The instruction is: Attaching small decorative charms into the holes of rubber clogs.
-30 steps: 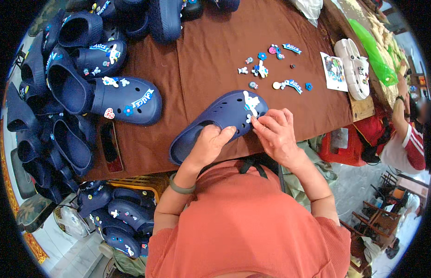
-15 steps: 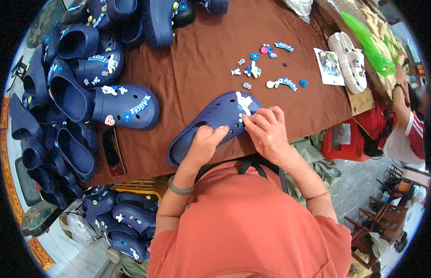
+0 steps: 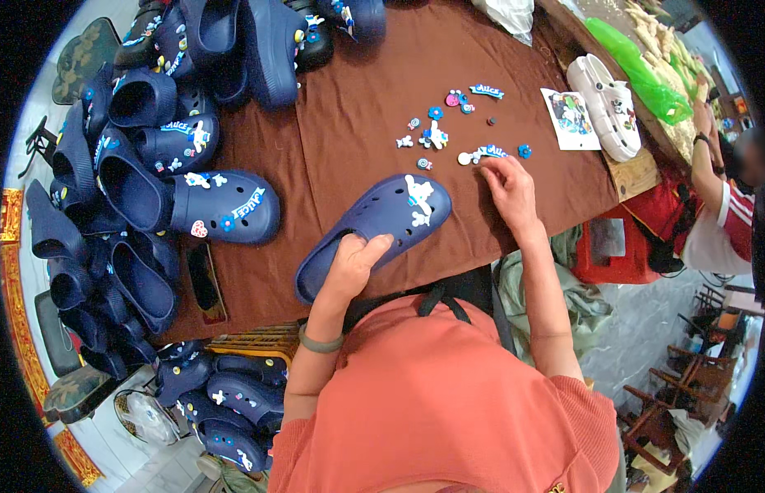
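My left hand (image 3: 354, 264) grips a navy clog (image 3: 372, 212) at its foot opening, the thumb lying over the upper and the other fingers mostly hidden inside. Two white character charms (image 3: 419, 195) sit on the clog's toe. Farther right, my right hand (image 3: 512, 195) is down at the table, its bent fingertips closed at the lower edge of a blue-and-white banner charm (image 3: 497, 152). Around it lie a round cream charm (image 3: 464, 159) and a blue flower charm (image 3: 524, 151). Several loose charms (image 3: 434, 135) are spread just beyond the clog's toe.
Many decorated navy clogs (image 3: 226, 205) are piled at the left, beside a dark phone (image 3: 205, 283). A white clog (image 3: 604, 107) and a printed card (image 3: 572, 119) lie at the right on the brown cloth (image 3: 349, 107). Another person's arm (image 3: 708, 156) shows at far right.
My right hand has left the clog's toe and moved right to the loose charms. A second small white charm now shows on the toe. My left hand keeps its grip.
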